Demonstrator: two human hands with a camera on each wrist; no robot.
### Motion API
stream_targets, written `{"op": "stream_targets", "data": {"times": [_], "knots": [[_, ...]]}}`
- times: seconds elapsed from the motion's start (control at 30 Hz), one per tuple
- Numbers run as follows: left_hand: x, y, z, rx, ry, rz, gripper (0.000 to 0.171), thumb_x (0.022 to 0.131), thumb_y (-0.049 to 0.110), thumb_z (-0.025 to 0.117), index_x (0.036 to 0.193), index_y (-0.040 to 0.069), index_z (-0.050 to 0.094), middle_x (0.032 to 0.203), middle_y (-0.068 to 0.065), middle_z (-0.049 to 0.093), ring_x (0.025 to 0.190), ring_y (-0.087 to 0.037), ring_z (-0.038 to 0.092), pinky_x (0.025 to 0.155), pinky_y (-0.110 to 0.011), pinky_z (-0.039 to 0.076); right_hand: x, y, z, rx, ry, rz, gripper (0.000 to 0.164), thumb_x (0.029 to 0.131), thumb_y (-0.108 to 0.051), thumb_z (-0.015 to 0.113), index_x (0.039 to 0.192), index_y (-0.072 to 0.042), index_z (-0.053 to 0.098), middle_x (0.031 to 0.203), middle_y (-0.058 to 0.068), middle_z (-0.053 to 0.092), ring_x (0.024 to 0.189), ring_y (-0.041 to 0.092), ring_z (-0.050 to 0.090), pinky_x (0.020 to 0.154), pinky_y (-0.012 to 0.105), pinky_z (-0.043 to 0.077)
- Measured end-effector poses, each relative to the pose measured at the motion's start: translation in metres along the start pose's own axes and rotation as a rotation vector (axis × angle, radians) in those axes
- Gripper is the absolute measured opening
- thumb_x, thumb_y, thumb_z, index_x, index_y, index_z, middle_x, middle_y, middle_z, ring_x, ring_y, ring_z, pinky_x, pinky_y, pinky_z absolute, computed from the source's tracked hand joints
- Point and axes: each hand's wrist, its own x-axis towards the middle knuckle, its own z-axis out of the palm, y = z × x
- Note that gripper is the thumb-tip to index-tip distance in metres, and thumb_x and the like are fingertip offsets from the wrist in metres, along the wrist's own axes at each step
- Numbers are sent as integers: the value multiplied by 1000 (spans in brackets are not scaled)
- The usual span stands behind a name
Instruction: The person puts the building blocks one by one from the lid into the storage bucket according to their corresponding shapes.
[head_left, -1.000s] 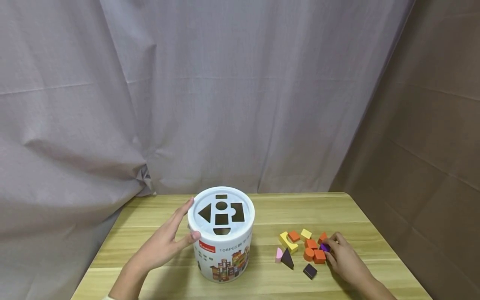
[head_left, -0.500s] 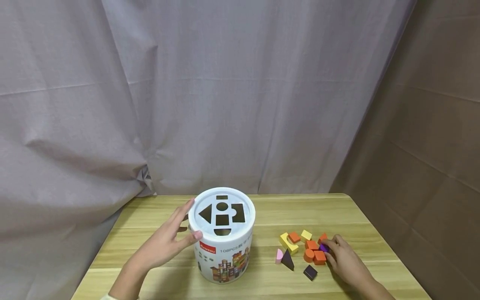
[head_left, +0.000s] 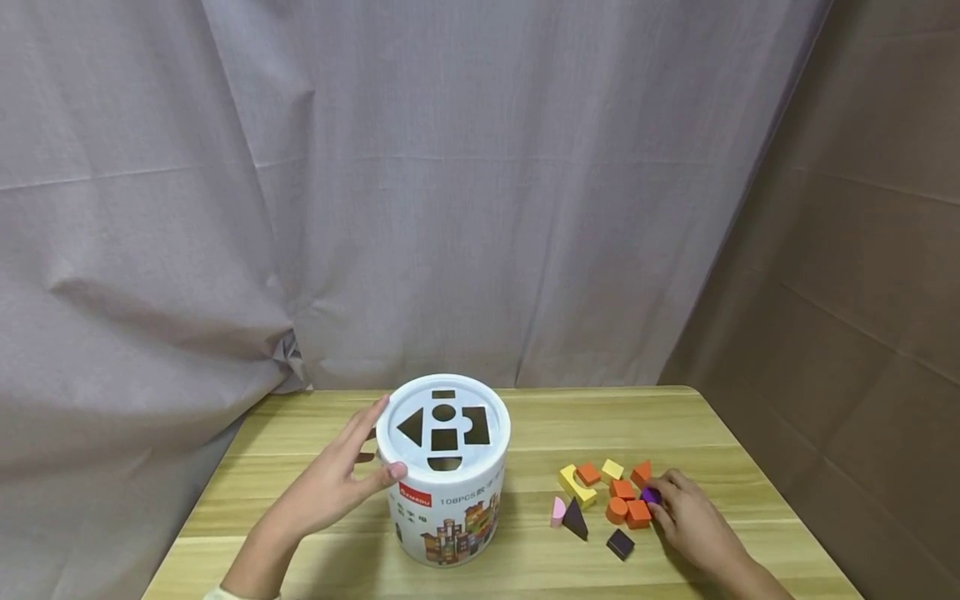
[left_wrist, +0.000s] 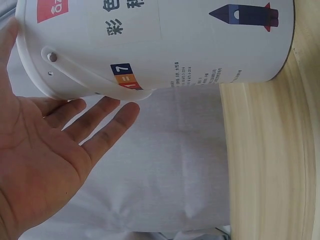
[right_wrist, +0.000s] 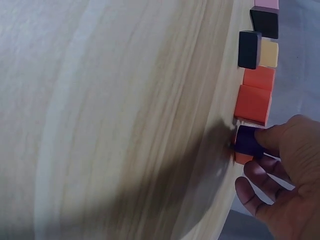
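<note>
My left hand [head_left: 330, 483] rests against the white bucket [head_left: 447, 521], thumb near the front of the rim and extended fingers at its left side. The bucket's lid [head_left: 461, 460] has several shaped holes, among them a triangle, a circle and a square. In the left wrist view, the fingers lie beside the bucket's white handle [left_wrist: 85, 77]. At the right, my right hand [head_left: 693, 521] pinches a small purple block [right_wrist: 248, 141] between thumb and fingers, low over the table. Right beside that block are an orange triangular block [head_left: 642, 474] and an orange cube [head_left: 638, 514].
Left of the right hand lie an orange round block [head_left: 617, 510], a yellow arch block [head_left: 576, 487], a small yellow block [head_left: 612, 471], a pink half-round block [head_left: 558, 512], a dark triangular block [head_left: 575, 520] and a dark block [head_left: 620, 544]. A grey curtain [head_left: 480, 208] hangs behind the wooden table [head_left: 337, 575].
The purple block in my right hand has shifted slightly, and the orange triangular block beside it shows more. My left hand stays at the bucket.
</note>
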Motion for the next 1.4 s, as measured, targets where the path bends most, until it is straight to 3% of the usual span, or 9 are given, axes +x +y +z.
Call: {"op": "stream_targets", "data": {"times": [0.13, 0.33, 0.6, 0.77, 0.97, 1.17, 1.4], "knots": [[1, -1, -1, 2, -2, 1, 102, 100, 55, 79, 179, 34, 18, 183, -17, 27, 158, -56, 42, 115, -84, 45, -1, -1, -5, 2, 91, -44, 32, 84, 0, 92, 113, -3, 79, 101, 0, 67, 84, 11, 62, 66, 25, 60], [3, -2, -1, -15, -6, 19, 102, 100, 55, 79, 179, 32, 18, 183, -16, 28, 154, -53, 49, 115, -80, 49, 2, -10, -17, -5, 220, -71, 34, 77, -7, 99, 104, -14, 79, 101, -7, 70, 91, 19, 68, 73, 34, 65], [4, -1, -1, -17, -17, 7, 103, 100, 57, 78, 179, 32, 17, 183, -14, 27, 157, -54, 45, 116, -83, 44, 18, -23, -35, 15, 338, -167, 39, 69, -5, 101, 101, -16, 81, 99, -8, 74, 91, 17, 64, 76, 37, 62], [4, 2, -1, -20, -21, 7, 103, 100, 57, 78, 179, 32, 17, 184, -13, 26, 158, -53, 44, 117, -84, 44, 26, -34, -48, 74, 329, -198, 42, 69, -6, 101, 105, -17, 82, 101, -9, 77, 90, 17, 63, 77, 28, 56], [4, 2, -1, -26, -26, 6, 104, 100, 59, 78, 179, 32, 16, 184, -12, 26, 157, -52, 46, 117, -82, 45, 38, -50, -64, 141, 313, -235, 41, 72, -6, 101, 104, -21, 81, 101, -10, 78, 90, 13, 60, 73, 27, 52], [2, 1, -3, -18, -26, -3, 104, 99, 59, 78, 179, 32, 16, 184, -13, 26, 158, -53, 43, 117, -84, 43, 48, -69, -77, 190, 311, -231, 38, 76, -4, 99, 105, -22, 83, 104, -12, 78, 97, 11, 63, 84, 15, 50], [2, 3, -4, -80, -47, -19, 105, 99, 55, 79, 179, 29, 16, 184, -13, 26, 151, -46, 55, 110, -62, 62, 55, -86, -86, 249, 324, -231, 40, 76, -2, 99, 107, -23, 84, 108, -10, 80, 103, 8, 63, 90, 11, 48]]}}
